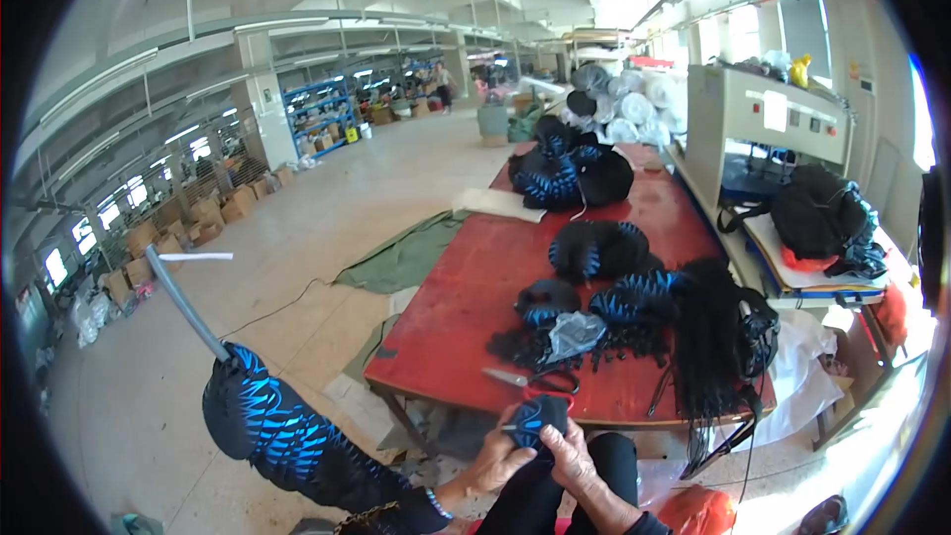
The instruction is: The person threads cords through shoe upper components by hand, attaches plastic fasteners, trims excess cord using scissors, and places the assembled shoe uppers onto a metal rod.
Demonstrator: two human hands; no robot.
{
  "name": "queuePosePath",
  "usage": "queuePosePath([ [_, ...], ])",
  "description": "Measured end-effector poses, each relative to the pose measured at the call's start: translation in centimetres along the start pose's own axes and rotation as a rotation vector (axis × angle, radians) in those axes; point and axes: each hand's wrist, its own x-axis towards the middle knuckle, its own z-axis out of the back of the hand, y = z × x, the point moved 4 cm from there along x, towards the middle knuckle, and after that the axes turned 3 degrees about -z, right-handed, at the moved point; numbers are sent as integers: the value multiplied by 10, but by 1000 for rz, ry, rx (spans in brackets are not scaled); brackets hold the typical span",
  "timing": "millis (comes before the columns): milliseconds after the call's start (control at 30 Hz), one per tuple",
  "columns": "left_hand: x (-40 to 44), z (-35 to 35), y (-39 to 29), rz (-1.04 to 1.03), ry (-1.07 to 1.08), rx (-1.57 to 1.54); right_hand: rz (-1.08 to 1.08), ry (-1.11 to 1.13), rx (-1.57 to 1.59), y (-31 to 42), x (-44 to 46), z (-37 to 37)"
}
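Above my lap, my left hand [492, 463] and my right hand [568, 453] grip a small black and blue fabric piece [535, 420] between them. The fingers of both hands are closed around its lower sides. Scissors with red and black handles [543, 383] lie on the red table's [446, 337] near edge, just beyond the piece. A clear plastic bag [575, 335] rests farther in, among small black parts. Long black cords [705, 347] hang over the table's right front edge. A large black and blue patterned bundle [287, 416] is beside my left arm, with a grey tube sticking up from it.
More black and blue bundles [599, 250] sit on the table. Green cloth [401, 253] lies on the floor at its left. A machine [773, 124] and a stand with black bags [817, 213] are on the right. A person [442, 87] stands far back.
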Motion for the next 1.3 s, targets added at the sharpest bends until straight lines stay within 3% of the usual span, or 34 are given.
queuePosePath([
  [67, -2, -9, -14, -245, -127, 193, 34, -27, -130, 12, -4, -6],
  [167, -5, -13, -18, -48, -121, 40, -83, -78, -96, 13, -9, -1],
  [233, -6, -8, -31, -97, -136, 117, -148, -93, 122, 10, -9, 1],
  [433, 0, 4, -34, -187, -47, 25, -197, -65, 207, 18, -5, 2],
  [567, -9, 7, -42, -370, -58, 738, -210, -15, 243, 22, -7, -11],
  [667, -11, 17, -66, -440, -177, 653, -139, 10, 106, 24, -8, -17],
  [800, -35, 79, -108, -275, -693, 360, -17, 94, -171, 26, -7, -28],
  [867, -56, 123, -173, -517, -937, 830, -95, 89, -196, 22, -9, -24],
  [900, -73, 140, -203, -497, -1062, 1250, -145, 46, -219, 19, -8, -20],
  [967, -85, 175, -256, -624, -1275, 1658, -226, 129, -227, 5, -5, -15],
  [1033, -90, 222, -300, -613, -1358, 2062, -300, 157, -222, -9, -6, -5],
  [1167, -84, 329, -345, -425, -1326, 2385, -367, 232, -224, -30, -7, -14],
  [1233, -81, 387, -338, 79, -1270, 2161, -384, 283, -228, -38, -7, -19],
  [1300, -78, 417, -322, 363, -1208, 1910, -388, 291, -221, -41, -11, -20],
])
